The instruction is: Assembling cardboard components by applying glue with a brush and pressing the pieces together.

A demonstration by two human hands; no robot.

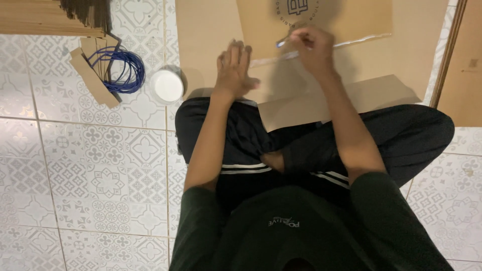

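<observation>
I sit cross-legged on a tiled floor with a flat brown cardboard sheet (211,35) lying in front of my knees. My left hand (234,70) rests flat on it, fingers together and stretched forward. My right hand (312,49) is closed on a thin brush-like tool (282,42) whose tip touches the cardboard along a pale, shiny strip (321,48) at a fold line. A folded flap (331,100) of the same cardboard lies over my right knee.
A small round white pot (167,86) stands on the floor left of the cardboard. Further left lie a coil of blue cord (125,70) and cardboard strips (90,78). A stack of cardboard (45,17) fills the top left corner. A wooden edge (447,55) runs along the right.
</observation>
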